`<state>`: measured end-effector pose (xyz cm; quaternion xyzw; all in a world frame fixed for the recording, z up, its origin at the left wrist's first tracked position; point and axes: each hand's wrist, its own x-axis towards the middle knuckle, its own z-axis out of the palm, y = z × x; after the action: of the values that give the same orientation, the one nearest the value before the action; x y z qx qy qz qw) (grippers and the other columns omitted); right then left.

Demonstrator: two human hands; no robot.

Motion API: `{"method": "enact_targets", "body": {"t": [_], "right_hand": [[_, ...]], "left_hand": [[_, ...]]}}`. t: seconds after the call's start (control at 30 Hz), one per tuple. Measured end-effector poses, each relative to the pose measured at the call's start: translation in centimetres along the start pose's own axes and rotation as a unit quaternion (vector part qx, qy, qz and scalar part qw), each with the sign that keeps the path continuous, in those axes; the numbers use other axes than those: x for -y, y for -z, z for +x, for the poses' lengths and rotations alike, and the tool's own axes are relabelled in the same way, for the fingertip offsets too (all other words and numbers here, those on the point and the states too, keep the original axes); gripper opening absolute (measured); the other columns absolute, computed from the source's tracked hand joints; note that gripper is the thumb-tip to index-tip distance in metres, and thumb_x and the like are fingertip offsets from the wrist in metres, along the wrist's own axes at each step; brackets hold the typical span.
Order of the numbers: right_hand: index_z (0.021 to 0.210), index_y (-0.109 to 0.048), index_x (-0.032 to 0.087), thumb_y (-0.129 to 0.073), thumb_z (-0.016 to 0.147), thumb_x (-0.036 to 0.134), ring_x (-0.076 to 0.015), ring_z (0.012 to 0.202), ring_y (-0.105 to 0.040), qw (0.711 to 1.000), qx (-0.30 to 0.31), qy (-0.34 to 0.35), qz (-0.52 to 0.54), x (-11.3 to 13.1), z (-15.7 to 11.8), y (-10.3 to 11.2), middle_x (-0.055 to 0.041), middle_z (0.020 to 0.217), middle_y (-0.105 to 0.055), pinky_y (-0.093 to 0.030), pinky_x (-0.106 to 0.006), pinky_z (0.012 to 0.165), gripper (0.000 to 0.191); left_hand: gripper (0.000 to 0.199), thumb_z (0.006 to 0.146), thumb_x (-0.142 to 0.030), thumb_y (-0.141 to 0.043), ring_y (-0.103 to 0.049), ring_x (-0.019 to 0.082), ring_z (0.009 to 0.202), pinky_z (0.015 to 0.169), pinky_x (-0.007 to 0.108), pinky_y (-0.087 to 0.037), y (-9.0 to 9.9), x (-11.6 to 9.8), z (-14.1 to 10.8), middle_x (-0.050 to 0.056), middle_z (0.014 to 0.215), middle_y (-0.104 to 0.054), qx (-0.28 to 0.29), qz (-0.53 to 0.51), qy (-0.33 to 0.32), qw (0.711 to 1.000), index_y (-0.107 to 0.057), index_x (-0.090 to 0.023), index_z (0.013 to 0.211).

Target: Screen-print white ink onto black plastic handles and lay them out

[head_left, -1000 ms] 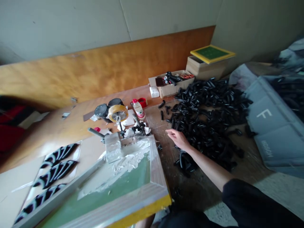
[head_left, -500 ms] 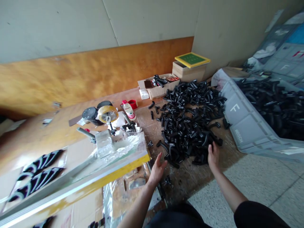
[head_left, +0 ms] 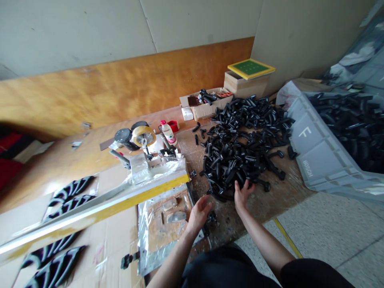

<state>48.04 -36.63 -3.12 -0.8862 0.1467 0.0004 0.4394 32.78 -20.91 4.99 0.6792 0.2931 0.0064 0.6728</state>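
A large heap of black curved plastic parts (head_left: 237, 152) covers the right part of the workbench. At the heap's front edge is my right hand (head_left: 243, 196), its fingers spread against the nearest parts; I see nothing held in it. My left hand (head_left: 200, 212) hovers beside the heap's front left corner, near the corner of the fixture, with thumb and fingers apart and nothing visible between them. A screen-printing frame (head_left: 162, 188) with a yellow edge is to the left of my hands, above a film-covered board (head_left: 150, 236).
A grey crate (head_left: 318, 156) full of black parts stands at the right. Behind the heap are an open carton (head_left: 204, 112) and a box (head_left: 244, 88) with a green panel on top. A bottle (head_left: 169, 134) and tape rolls (head_left: 144, 137) stand behind the frame. Black parts (head_left: 57, 260) lie on cardboard at left.
My right hand has moved left along the front of the heap, and the nearest parts there have shifted. My left hand stays near the same spot. The view has turned slightly.
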Motion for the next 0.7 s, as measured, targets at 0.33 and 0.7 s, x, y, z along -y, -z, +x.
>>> {"method": "enact_targets", "body": {"t": [0.33,0.7], "right_hand": [[0.125,-0.061,0.018,-0.037,0.094,0.052,-0.0275,0.098,-0.064,0.925,0.174,0.224,-0.252,0.9,0.5,6.5,-0.0140,0.109,-0.067,-0.049,-0.036,0.081,0.052],[0.103,-0.069,0.020,-0.046,0.086,0.009,-0.0252,0.116,-0.045,0.702,0.223,0.570,-0.364,8.9,2.1,3.7,-0.0095,0.116,-0.064,-0.036,-0.037,0.095,0.032]], "left_hand": [[0.039,0.080,-0.045,-0.064,-0.063,0.025,0.112,0.097,0.036,-0.049,3.2,-2.2,-5.1,0.008,0.121,-0.069,-0.028,0.022,-0.019,0.999,-0.069,-0.020,0.111],[0.045,0.079,-0.054,-0.063,-0.065,0.025,0.103,0.091,0.035,-0.051,12.0,-0.1,-9.5,0.009,0.106,-0.072,-0.107,0.009,-0.005,0.994,-0.070,-0.018,0.104]]}}
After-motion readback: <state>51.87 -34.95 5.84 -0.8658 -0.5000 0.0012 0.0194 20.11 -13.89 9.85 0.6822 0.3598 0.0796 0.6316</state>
